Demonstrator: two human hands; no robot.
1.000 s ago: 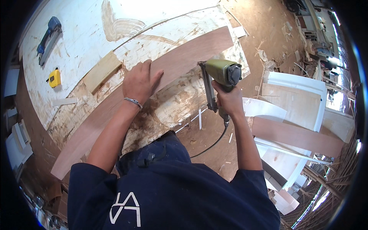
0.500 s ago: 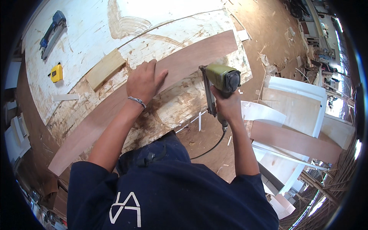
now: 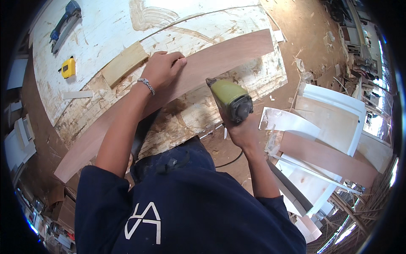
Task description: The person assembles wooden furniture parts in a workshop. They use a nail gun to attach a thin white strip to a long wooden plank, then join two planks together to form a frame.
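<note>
A long, slightly curved reddish-brown wooden board (image 3: 228, 51) lies slantwise across the worktable. My left hand (image 3: 163, 72) grips its far edge near the middle, fingers bent over the edge and thumb on the top face. In my right hand (image 3: 241, 133) is a green nail gun (image 3: 228, 95) with a black end cap. Its nose points at the near edge of the board, just short of it; the handle is mostly hidden beneath the body. A dark hose (image 3: 231, 163) trails below it.
The paint-smeared worktable (image 3: 101, 46) holds a blue stapler-like tool (image 3: 65, 26), a yellow tape measure (image 3: 68, 68), a pale wood block (image 3: 124, 64) and a thin strip (image 3: 77, 95). To the right, white panels (image 3: 334, 95) and another brown board (image 3: 327, 156) are stacked low.
The nail gun has moved left and tilted, its body now covering its magazine. My left hand has shifted slightly up, its fingers curling over the board's far edge. The view has shifted slightly.
</note>
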